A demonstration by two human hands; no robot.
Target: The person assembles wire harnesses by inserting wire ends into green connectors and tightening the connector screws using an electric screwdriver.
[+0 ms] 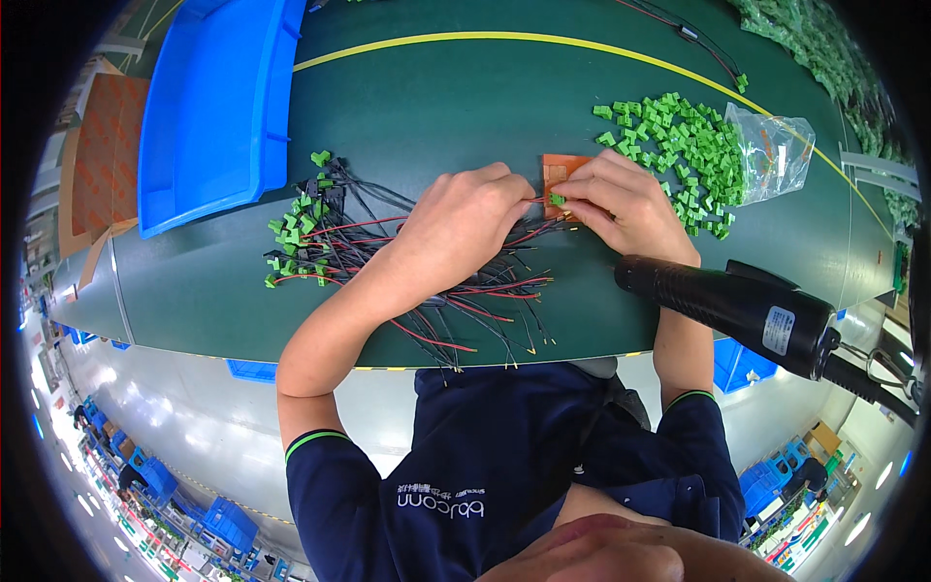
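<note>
My left hand [470,218] is closed, pinching the end of a red wire [536,201]. My right hand [626,206] is closed too, its fingertips holding a small green terminal connector [557,200] right at the wire's end. Whether the wire sits inside the connector cannot be made out. Under the fingertips lies a small orange-brown card [555,173]. Below and left of my hands spreads a bundle of black and red wires [441,306], with bare ends toward the right and several green connectors [301,228] at its left end.
A heap of loose green connectors [689,155] lies beyond my right hand, beside a clear plastic bag [776,155]. A black handheld tool [727,306] reaches across my right forearm. The blue tray [276,107] stands at the far left, next to brown cardboard [107,145].
</note>
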